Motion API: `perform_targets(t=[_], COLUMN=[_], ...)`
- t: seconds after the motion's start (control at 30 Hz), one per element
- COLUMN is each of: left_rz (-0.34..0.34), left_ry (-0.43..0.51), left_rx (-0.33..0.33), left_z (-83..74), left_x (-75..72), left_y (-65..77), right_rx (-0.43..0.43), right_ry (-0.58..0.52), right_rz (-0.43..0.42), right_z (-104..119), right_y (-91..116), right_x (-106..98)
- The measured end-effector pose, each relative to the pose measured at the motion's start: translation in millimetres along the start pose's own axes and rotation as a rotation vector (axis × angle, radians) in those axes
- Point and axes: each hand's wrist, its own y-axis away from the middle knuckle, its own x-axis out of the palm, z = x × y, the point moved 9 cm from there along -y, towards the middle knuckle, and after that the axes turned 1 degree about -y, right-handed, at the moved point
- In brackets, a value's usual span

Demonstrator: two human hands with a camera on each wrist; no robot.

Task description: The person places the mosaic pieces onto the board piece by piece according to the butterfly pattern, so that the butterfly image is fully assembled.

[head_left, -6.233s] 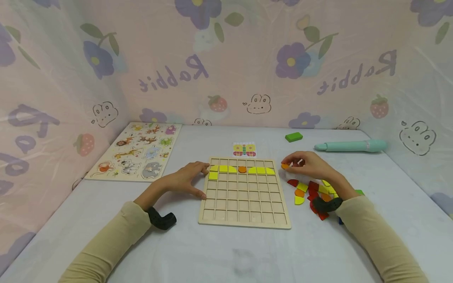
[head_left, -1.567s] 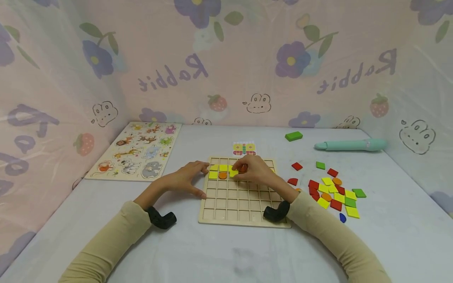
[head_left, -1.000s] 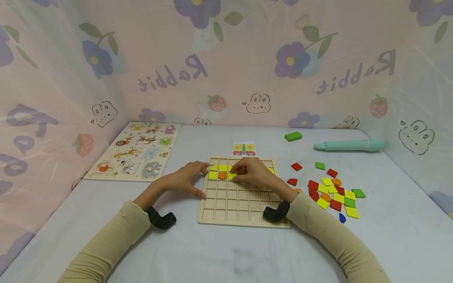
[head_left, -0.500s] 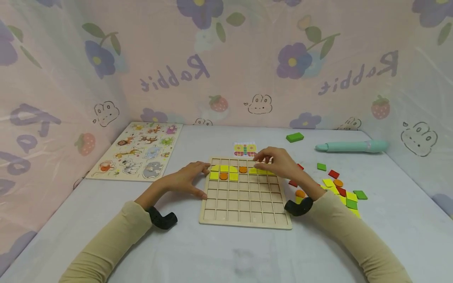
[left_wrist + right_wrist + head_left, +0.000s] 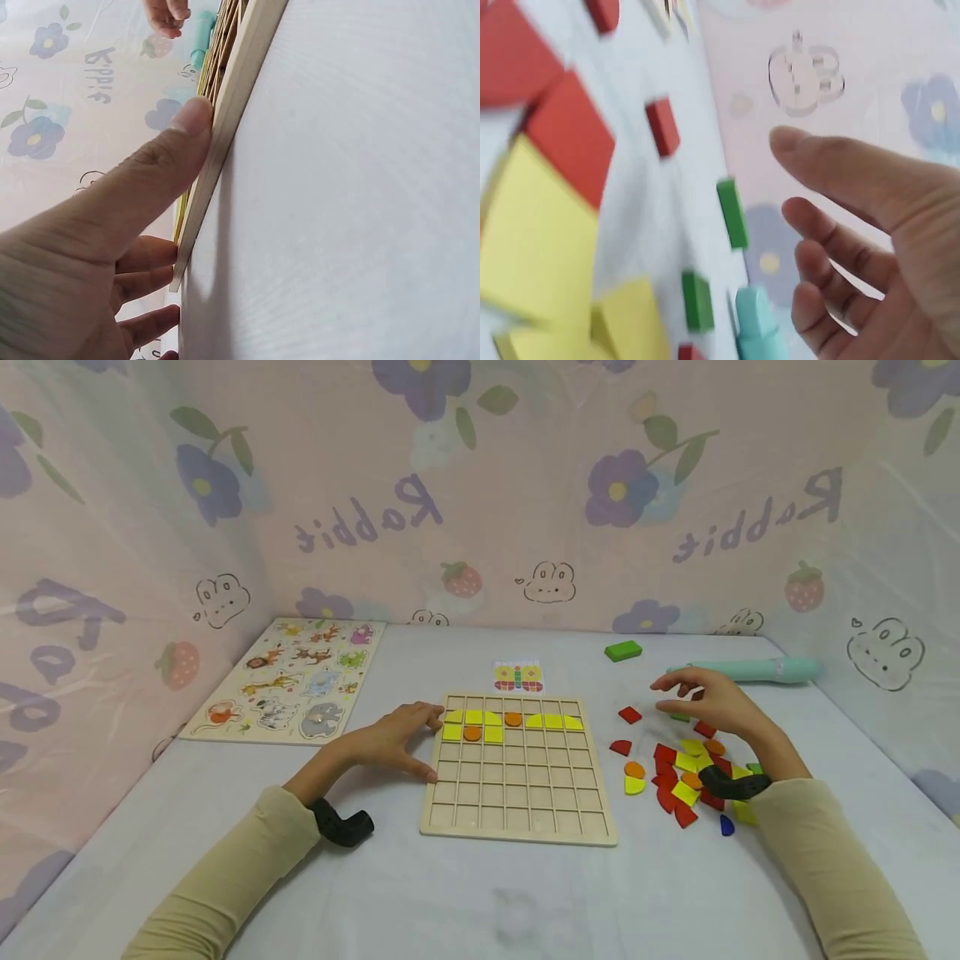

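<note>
A wooden grid board (image 5: 517,793) lies mid-table. Along one of its upper rows run yellow pieces (image 5: 553,722) with an orange disc (image 5: 513,719) in the middle. In the row below sit two yellow squares (image 5: 493,734) with another orange disc (image 5: 472,733) between them. My left hand (image 5: 393,743) rests at the board's left edge, thumb and fingertips touching the rim (image 5: 225,127). My right hand (image 5: 708,700) hovers over the loose pieces, fingers relaxed with nothing held. Below it are red, yellow, green and orange tiles (image 5: 686,792); in the right wrist view a green tile (image 5: 733,214) shows near the fingers.
A small butterfly pattern card (image 5: 517,677) lies behind the board. An animal puzzle board (image 5: 300,681) is at the back left. At the back right are a green block (image 5: 623,651) and a teal pen-like stick (image 5: 780,670). Patterned curtains (image 5: 480,485) enclose the table.
An orange disc and a yellow square have been added to the board's second filled row. My right hand let go of the square and moved right, over the loose tiles. The left hand stayed put.
</note>
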Motion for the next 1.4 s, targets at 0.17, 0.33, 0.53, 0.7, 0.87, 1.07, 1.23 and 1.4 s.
perform_targets(t=[0.17, 0.33, 0.53, 0.7, 0.87, 1.07, 1.23, 1.4], left_rz=[0.006, 0.005, 0.003, 0.0, 0.0, -0.003, -0.007, -0.008], left_ry=[0.002, 0.006, 0.002, -0.011, -0.01, -0.008, -0.005, -0.005], left_rx=[-0.006, -0.009, -0.005, -0.002, -0.003, 0.006, 0.017, 0.014], left_z=[-1.3, -1.6, 0.0, 0.8, 1.4, -0.4, -2.7, -1.5], left_x=[0.2, 0.4, 0.9, 0.8, 1.3, 0.4, -0.9, -0.1], left_y=[1.2, 1.1, 0.0, -0.1, -0.2, 0.2, 0.6, 0.1], right_rx=[0.038, 0.084, 0.134, 0.145, 0.13, -0.011, -0.073, -0.147], right_ry=[0.015, 0.05, 0.043, 0.041, 0.063, 0.026, -0.051, -0.093], right_rz=[0.038, 0.095, 0.119, 0.103, 0.052, -0.063, -0.04, -0.01], right_z=[-27, -42, -53, -56, -34, 35, 95, 141], right_y=[4, 6, 8, 7, 2, -12, -22, -29], right_x=[0, 6, 11, 12, 11, 24, 57, 88])
